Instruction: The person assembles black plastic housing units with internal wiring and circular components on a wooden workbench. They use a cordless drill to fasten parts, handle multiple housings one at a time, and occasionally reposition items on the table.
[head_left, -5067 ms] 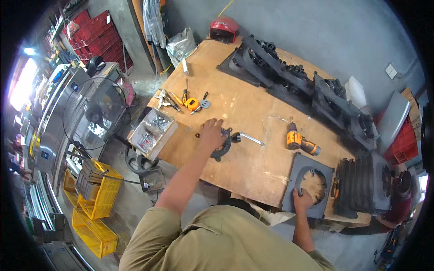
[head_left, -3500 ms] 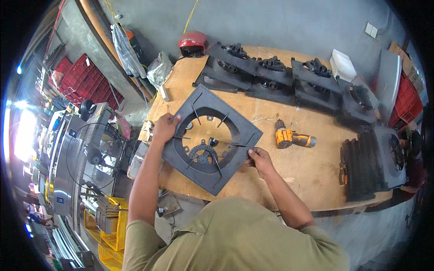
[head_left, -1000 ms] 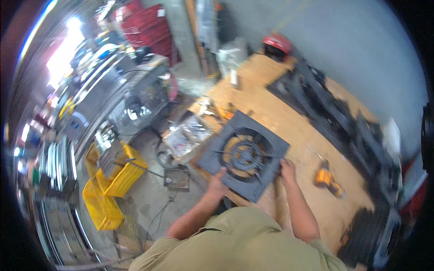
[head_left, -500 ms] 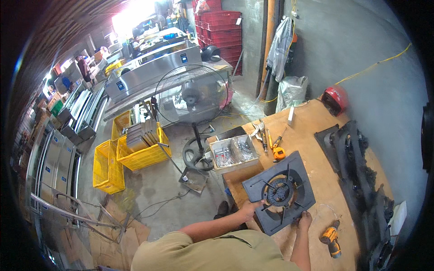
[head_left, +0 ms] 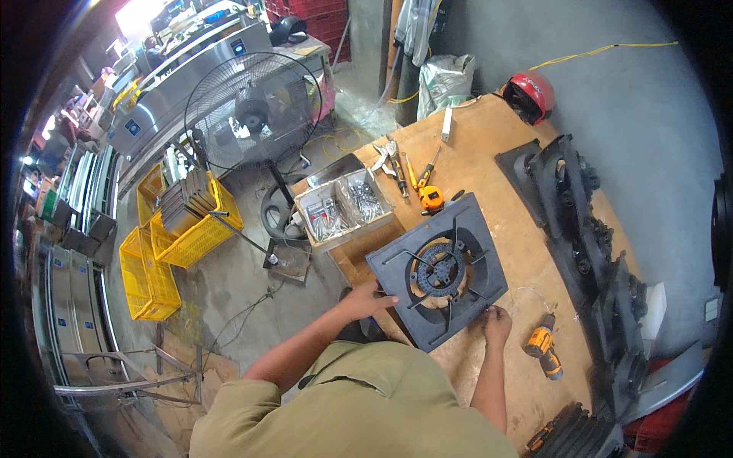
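A dark grey single-burner gas stove (head_left: 481,259), square, with a round burner in its middle and pan supports around it, lies on the wooden tabletop near my body. My left hand (head_left: 365,301) is at its left edge, the index finger stretched onto the frame and the other fingers partly hidden. At the stove's near right edge, my right hand (head_left: 496,327) has its fingers curled together. A tiny shiny bit shows by those fingertips, too small to name. To the right of that hand lies an orange and black cordless drill (head_left: 543,347).
A box of screws and small hardware (head_left: 343,206) stands left of the stove. Beyond it lie pliers (head_left: 397,174), a screwdriver (head_left: 429,168) and an orange tape measure (head_left: 431,199). Black stove parts (head_left: 569,206) line the right side. A pedestal fan (head_left: 252,114) and yellow crates (head_left: 149,275) stand on the floor.
The whole view has shifted, moving the scene up and left. My left hand has slid back slightly toward the stove's edge; my right fingers are slightly farther out from the frame.
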A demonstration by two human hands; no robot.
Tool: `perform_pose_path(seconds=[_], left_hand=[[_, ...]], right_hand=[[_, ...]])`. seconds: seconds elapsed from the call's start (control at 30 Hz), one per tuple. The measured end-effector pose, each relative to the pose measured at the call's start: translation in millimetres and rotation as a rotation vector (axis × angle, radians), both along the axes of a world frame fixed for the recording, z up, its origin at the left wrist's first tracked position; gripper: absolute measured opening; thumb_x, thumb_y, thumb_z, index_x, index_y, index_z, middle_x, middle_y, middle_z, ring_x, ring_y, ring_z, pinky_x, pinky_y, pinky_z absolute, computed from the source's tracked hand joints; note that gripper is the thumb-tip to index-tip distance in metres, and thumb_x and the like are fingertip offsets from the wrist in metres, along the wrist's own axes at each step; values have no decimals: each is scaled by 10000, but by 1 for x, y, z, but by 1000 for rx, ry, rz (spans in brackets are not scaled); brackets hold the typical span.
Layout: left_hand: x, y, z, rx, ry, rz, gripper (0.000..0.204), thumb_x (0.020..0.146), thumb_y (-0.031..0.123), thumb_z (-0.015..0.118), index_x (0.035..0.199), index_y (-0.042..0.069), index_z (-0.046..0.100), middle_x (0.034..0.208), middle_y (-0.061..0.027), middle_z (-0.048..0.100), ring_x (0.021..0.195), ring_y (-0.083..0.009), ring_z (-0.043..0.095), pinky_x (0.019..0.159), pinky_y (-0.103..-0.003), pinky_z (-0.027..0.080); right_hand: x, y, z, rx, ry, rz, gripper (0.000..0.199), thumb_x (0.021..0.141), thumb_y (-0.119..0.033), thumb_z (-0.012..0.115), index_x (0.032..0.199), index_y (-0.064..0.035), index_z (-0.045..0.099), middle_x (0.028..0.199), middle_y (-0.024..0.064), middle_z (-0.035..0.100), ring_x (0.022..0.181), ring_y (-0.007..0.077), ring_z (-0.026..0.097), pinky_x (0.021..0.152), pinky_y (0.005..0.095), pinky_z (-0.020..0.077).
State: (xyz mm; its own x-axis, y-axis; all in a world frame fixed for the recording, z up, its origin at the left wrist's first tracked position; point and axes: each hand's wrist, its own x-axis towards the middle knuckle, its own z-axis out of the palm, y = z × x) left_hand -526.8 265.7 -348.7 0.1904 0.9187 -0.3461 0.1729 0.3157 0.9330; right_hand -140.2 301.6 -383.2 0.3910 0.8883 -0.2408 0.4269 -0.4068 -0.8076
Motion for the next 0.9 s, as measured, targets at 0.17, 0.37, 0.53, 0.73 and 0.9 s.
perform_pose_path(seconds=[0.17, 0.37, 0.53, 0.73, 0.9], left_hand=[[-81, -11, 54, 123, 347, 54, 468, 858, 298, 721, 1210, 8, 615, 1051, -170, 697, 916, -258, 678, 824, -369, 531], [-147, 48, 78, 196, 451, 267, 392, 843, 204, 699, 1187, 28, 635, 1036, -172, 704, 890, -307, 688, 791, -404, 542], [-163, 111, 52, 378, 963, 113, 230, 795, 107, 623, 1009, 31, 660, 964, -179, 684, 851, -359, 683, 756, -464, 546], [-159, 148, 20, 304, 1121, -137, 129, 767, 106, 606, 838, 26, 678, 816, -193, 687, 772, -353, 695, 697, -457, 562], [-169, 153, 13, 372, 1081, -181, 125, 766, 119, 597, 729, 39, 686, 752, -185, 688, 728, -356, 694, 667, -459, 563]], right_hand=[[-32, 13, 64, 186, -37, -21, 227, 920, -120, 609, 1056, 54, 662, 995, 151, 695, 880, 229, 661, 809, 330, 515], [-161, 84, 131, 343, -9, 333, 220, 899, -143, 640, 1050, 10, 686, 1007, 156, 702, 950, 267, 671, 875, 358, 505], [-270, 114, 168, 425, -12, 674, 225, 904, -140, 655, 1078, 3, 668, 979, 124, 701, 864, 195, 661, 796, 316, 518], [-320, 114, 161, 303, -45, 892, 269, 902, -217, 633, 1082, -21, 667, 1015, 169, 681, 946, 343, 652, 838, 394, 514], [-324, 105, 154, 237, -125, 931, 290, 908, -245, 603, 1085, -24, 661, 1038, 200, 665, 972, 395, 628, 836, 444, 504]])
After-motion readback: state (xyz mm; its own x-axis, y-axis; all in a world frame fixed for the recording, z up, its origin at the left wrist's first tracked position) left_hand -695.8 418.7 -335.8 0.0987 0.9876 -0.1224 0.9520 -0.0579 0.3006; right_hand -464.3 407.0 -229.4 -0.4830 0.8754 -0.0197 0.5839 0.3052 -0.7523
